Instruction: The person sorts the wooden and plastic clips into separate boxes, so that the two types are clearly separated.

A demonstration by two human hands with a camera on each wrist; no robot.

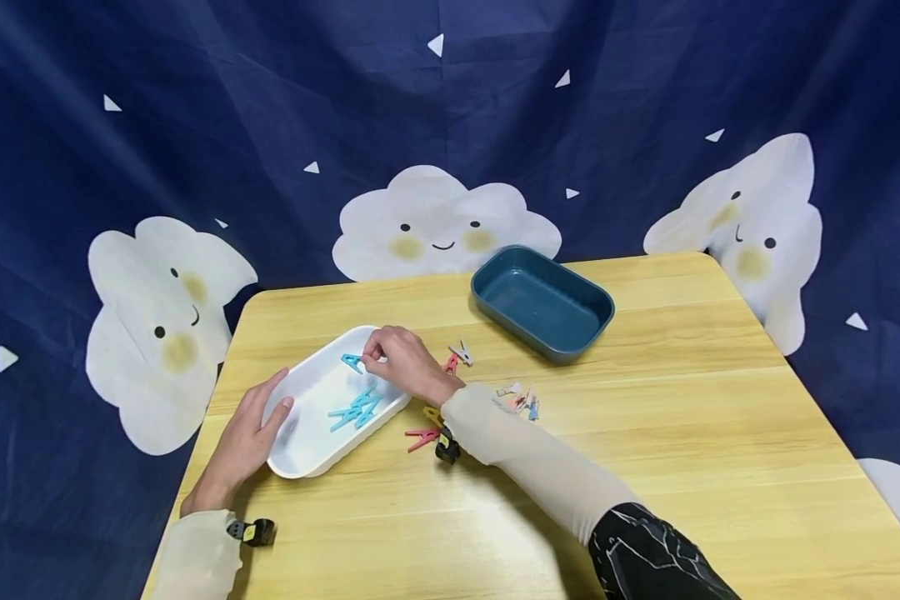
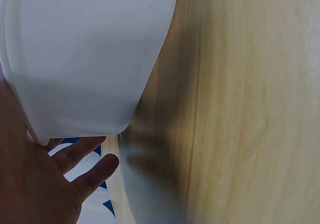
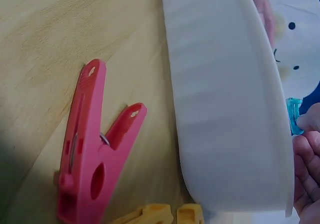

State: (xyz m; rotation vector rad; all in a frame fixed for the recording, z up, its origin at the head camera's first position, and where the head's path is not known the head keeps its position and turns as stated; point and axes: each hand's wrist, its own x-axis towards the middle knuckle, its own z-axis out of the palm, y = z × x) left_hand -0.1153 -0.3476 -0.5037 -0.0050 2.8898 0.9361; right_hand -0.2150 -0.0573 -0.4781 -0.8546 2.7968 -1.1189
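My right hand point(image 1: 405, 358) pinches a light blue clothespin point(image 1: 352, 362) between thumb and fingertips, over the far end of a white tray point(image 1: 322, 462). Several more light blue clothespins point(image 1: 357, 408) lie in a loose pile inside this tray. At its left end my left hand point(image 1: 243, 433) grips the rim, thumb on the inner side and fingers outside. The left wrist view shows that hand's fingers point(image 2: 97, 176) spread past the tray's outer wall point(image 2: 90, 69). In the right wrist view the pinched clothespin point(image 3: 294, 115) shows just beyond the tray's rim.
Right of the tray lie a red clothespin point(image 3: 82, 149), a yellow one point(image 1: 432, 416), and a grey one point(image 1: 462, 353) beside another red one point(image 1: 451, 364). Several small clips point(image 1: 521, 402) are heaped farther right. A dark teal basin point(image 1: 543, 304) stands near the table's back edge.
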